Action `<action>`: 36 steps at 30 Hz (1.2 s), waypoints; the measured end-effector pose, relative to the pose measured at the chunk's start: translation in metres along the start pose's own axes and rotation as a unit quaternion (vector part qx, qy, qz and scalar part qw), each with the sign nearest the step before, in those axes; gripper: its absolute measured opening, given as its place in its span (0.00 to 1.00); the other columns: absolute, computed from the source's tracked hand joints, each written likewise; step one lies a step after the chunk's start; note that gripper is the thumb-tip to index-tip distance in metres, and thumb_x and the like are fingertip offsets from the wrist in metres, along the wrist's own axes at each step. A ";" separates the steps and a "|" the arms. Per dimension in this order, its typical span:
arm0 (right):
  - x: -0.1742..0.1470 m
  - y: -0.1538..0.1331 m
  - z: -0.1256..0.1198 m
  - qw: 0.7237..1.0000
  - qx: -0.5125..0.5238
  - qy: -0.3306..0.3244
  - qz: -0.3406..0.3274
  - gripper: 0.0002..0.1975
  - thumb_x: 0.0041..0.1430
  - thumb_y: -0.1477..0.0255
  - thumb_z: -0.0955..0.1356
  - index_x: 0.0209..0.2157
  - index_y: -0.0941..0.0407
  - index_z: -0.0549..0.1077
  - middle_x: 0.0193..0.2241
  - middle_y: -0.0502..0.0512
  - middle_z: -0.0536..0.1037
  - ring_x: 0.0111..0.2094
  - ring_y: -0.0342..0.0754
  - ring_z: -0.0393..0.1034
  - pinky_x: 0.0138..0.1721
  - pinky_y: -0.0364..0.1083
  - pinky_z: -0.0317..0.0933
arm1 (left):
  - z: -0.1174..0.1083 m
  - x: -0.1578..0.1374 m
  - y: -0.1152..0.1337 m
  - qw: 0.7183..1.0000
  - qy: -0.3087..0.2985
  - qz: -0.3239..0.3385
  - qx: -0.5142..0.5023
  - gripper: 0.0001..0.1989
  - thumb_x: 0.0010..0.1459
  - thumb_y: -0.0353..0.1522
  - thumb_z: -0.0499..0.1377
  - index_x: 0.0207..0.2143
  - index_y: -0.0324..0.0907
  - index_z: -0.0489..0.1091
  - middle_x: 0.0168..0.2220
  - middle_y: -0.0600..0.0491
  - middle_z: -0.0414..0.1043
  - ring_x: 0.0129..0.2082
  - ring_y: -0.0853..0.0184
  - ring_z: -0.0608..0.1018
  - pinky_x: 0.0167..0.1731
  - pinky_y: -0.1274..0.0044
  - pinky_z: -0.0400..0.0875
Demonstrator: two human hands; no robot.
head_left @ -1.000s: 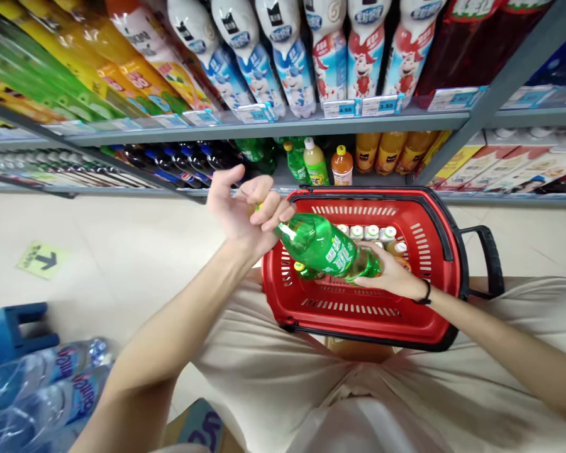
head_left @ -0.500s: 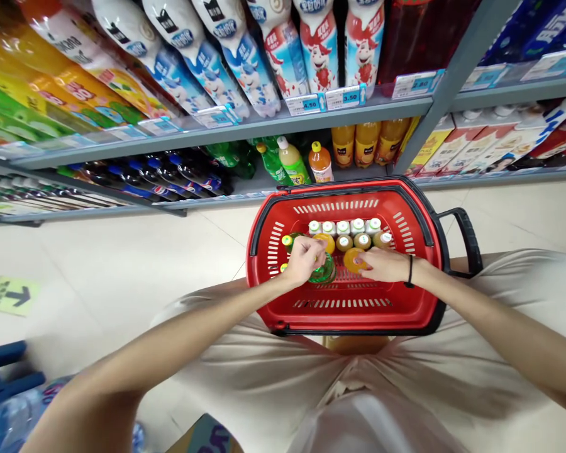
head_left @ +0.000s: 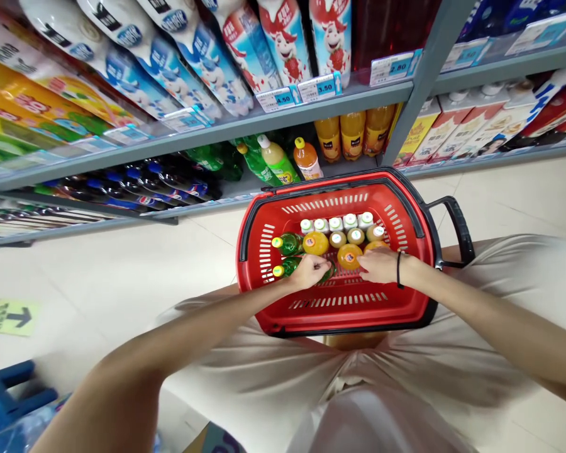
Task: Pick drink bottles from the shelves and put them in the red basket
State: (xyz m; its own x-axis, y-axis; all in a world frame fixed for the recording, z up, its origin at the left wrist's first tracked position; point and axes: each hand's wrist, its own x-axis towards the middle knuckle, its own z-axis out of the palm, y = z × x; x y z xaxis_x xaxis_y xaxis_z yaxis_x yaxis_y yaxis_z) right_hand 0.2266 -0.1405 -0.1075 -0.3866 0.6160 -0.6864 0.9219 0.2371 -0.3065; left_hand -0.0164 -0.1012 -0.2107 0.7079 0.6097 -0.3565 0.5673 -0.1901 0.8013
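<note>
A red shopping basket rests between my knees with bottles in it. Inside, my left hand has its fingers curled over the lower green bottle; what they grip is hidden. Another green bottle with a yellow cap lies above it. Beside that sits an orange drink bottle. My right hand is closed over a partly covered orange drink bottle at the right, its fingertips close to the middle orange bottle. Small brown-topped bottles and white-capped bottles stand in rows behind.
Drink shelves run along the far side, with several bottles on the lower level. The basket's black handle sticks out at the right. A blue stool is at lower left, near a floor sticker.
My right hand has moved right from the middle orange bottle onto another one. My left hand has come down toward me, uncovering the left orange bottle and the green bottles. The view has shifted slightly.
</note>
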 end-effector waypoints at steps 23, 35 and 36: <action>0.026 -0.009 0.033 0.994 -0.049 0.075 0.058 0.29 0.71 0.60 0.67 0.63 0.68 0.70 0.46 0.79 0.84 0.53 0.67 0.80 0.52 0.56 0.69 | -0.013 -0.006 0.067 0.867 -0.153 -0.060 0.470 0.19 0.74 0.38 0.57 0.45 0.29 0.80 0.42 0.32 0.81 0.47 0.48 0.83 0.40 0.69 0.68; 0.034 -0.013 0.035 0.991 -0.065 0.088 0.071 0.21 0.75 0.69 0.60 0.57 0.68 0.74 0.48 0.77 0.84 0.50 0.63 0.82 0.47 0.53 0.71 | -0.008 -0.002 0.074 0.872 -0.150 -0.069 0.460 0.21 0.76 0.38 0.53 0.45 0.30 0.80 0.43 0.34 0.81 0.46 0.47 0.84 0.39 0.68 0.70; 0.032 -0.014 0.032 0.992 -0.065 0.087 0.071 0.20 0.74 0.70 0.60 0.56 0.68 0.75 0.47 0.76 0.84 0.50 0.62 0.82 0.47 0.53 0.71 | -0.008 -0.002 0.074 0.872 -0.148 -0.077 0.460 0.21 0.76 0.38 0.53 0.46 0.30 0.79 0.43 0.34 0.81 0.47 0.47 0.84 0.40 0.68 0.71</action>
State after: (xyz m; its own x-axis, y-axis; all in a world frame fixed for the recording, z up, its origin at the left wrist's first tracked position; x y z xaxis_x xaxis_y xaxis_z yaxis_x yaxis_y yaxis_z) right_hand 0.2006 -0.1483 -0.1462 -0.2533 0.7680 -0.5882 0.9665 0.2268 -0.1200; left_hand 0.0212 -0.1108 -0.1467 0.5939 0.4823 -0.6439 0.6663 -0.7434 0.0577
